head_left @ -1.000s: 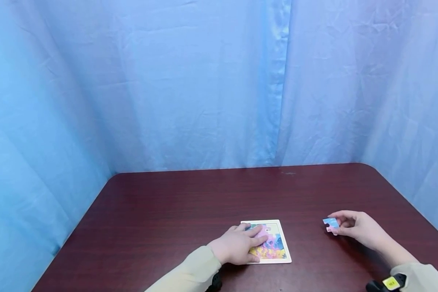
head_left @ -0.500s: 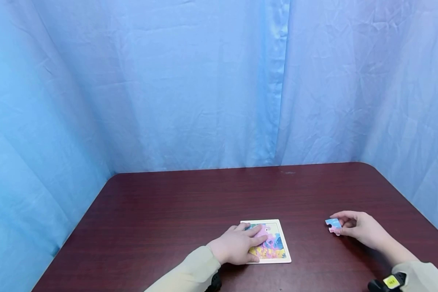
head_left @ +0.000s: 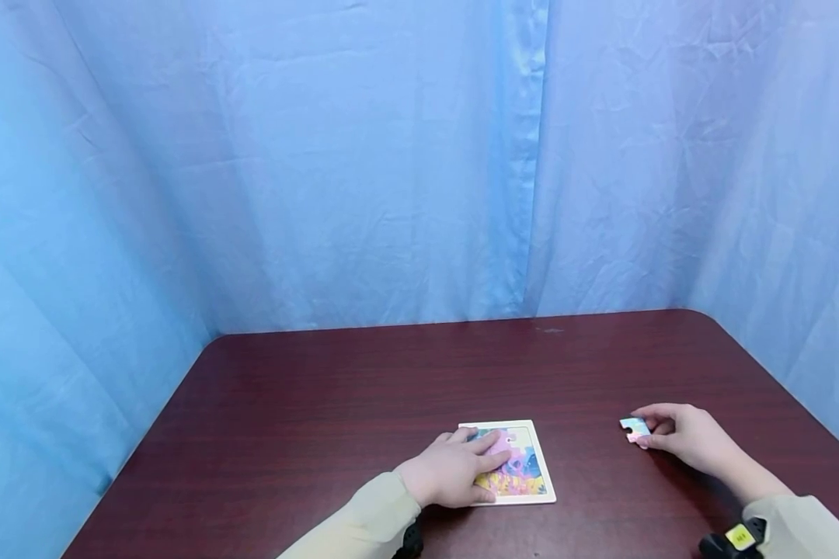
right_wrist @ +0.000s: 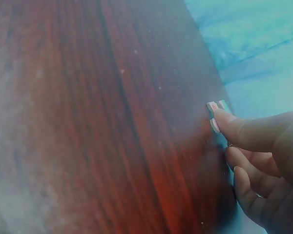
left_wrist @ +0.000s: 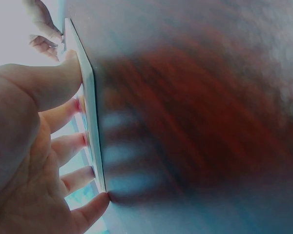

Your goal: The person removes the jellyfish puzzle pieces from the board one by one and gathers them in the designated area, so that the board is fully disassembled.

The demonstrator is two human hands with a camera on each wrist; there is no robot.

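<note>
A jigsaw puzzle (head_left: 524, 470) with a colourful picture lies flat in a pale frame near the front middle of the table. A cream gap shows at its upper right. Across its left part rests my left hand (head_left: 450, 471), fingers spread and pressing on it. In the left wrist view the fingertips (left_wrist: 83, 140) touch the puzzle and its frame edge (left_wrist: 92, 107). Off to the right, my right hand (head_left: 692, 437) pinches a blue and pink puzzle piece (head_left: 635, 427) between thumb and fingers, above the table. The right wrist view shows the piece (right_wrist: 214, 108) mostly edge-on.
The dark red-brown table (head_left: 322, 404) has rounded far corners. Blue curtains (head_left: 363, 171) hang behind it and along both sides. A black band with a yellow label (head_left: 739, 537) is on the right wrist.
The puzzle piece has tilted in my right hand, and that hand has shifted only slightly. My left hand stays on the puzzle.
</note>
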